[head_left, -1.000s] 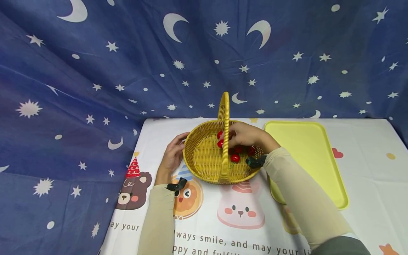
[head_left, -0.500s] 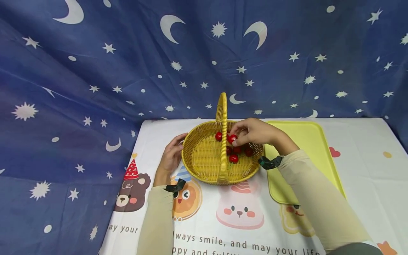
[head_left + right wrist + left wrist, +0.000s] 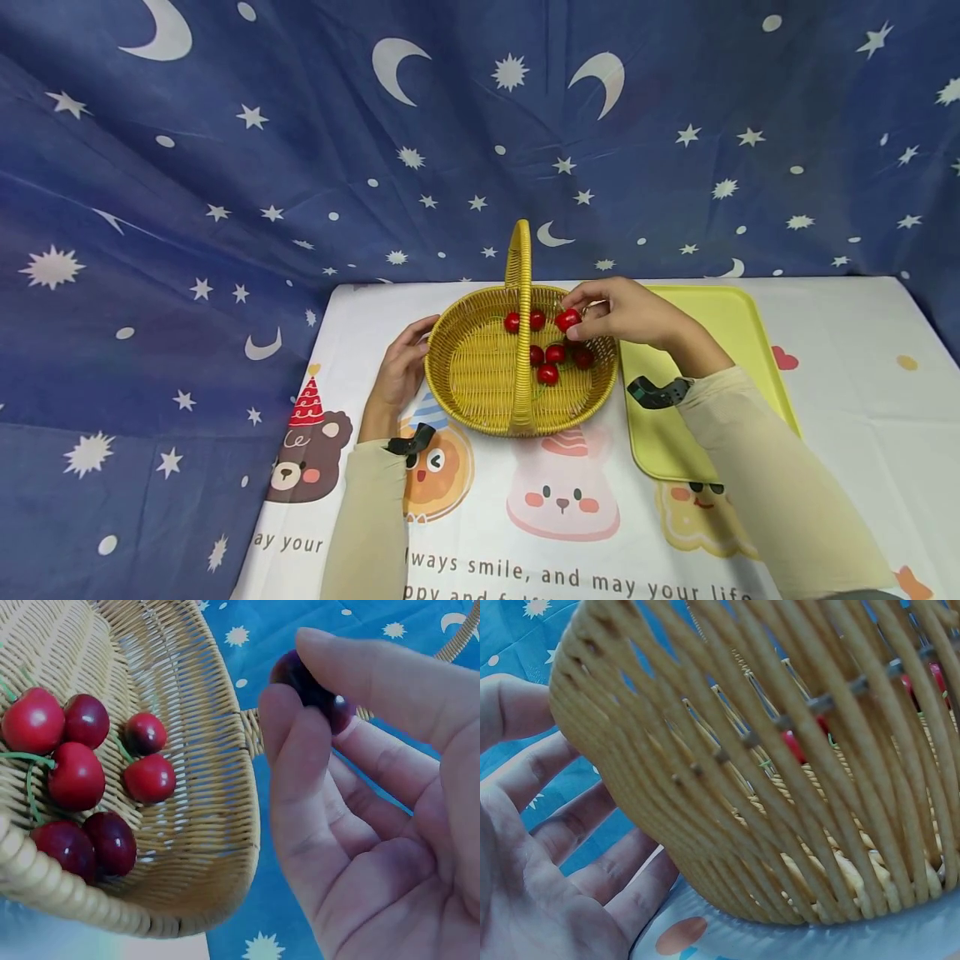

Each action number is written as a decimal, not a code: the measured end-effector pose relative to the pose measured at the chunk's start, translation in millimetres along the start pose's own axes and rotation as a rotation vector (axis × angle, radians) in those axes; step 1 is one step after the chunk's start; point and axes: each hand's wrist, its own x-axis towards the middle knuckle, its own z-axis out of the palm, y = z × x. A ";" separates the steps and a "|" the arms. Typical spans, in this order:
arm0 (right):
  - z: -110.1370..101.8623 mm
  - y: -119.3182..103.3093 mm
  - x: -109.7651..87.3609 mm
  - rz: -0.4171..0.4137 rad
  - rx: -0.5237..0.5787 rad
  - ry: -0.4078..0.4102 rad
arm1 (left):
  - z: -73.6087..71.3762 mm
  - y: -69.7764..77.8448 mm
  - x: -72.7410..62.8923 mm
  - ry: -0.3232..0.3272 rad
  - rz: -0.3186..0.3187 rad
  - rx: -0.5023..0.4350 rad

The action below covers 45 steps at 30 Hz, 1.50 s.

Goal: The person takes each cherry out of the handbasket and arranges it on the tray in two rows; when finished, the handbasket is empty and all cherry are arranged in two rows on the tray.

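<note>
A yellow wicker basket [image 3: 480, 371] with a tall arched handle stands on the table. Several red cherries, some with green stems, lie inside, mostly in its right half; one is this cherry [image 3: 548, 374]. My right hand [image 3: 633, 315] pinches a single cherry [image 3: 567, 320] between thumb and fingertips, above the basket's right part. In the right wrist view that held cherry [image 3: 315, 688] looks dark red. My left hand [image 3: 399, 371] rests against the basket's left side. Its fingers [image 3: 570, 825] are extended and touch the woven wall in the left wrist view.
A yellow tray [image 3: 675, 442] lies right of the basket, partly under my right forearm. The white tablecloth [image 3: 847, 375] carries printed cartoon animals and lettering. Behind and to the left hangs a blue curtain [image 3: 450, 125] with moons and stars.
My right hand has lifted a cherry from among the others and moved right with it, from beside the handle toward the basket's right rim. My left hand stays at the basket's left side.
</note>
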 end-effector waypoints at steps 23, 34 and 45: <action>-13.1 22.5 -23.6 0.048 0.248 0.206 | 1.2 -0.7 0.3 0.024 -0.012 0.017; -19.9 40.8 -30.9 0.087 0.294 0.430 | 0.8 -0.9 0.8 0.034 -0.020 0.025; -24.3 72.4 -28.3 0.027 0.354 0.587 | 2.7 0.6 -0.5 0.031 -0.026 0.006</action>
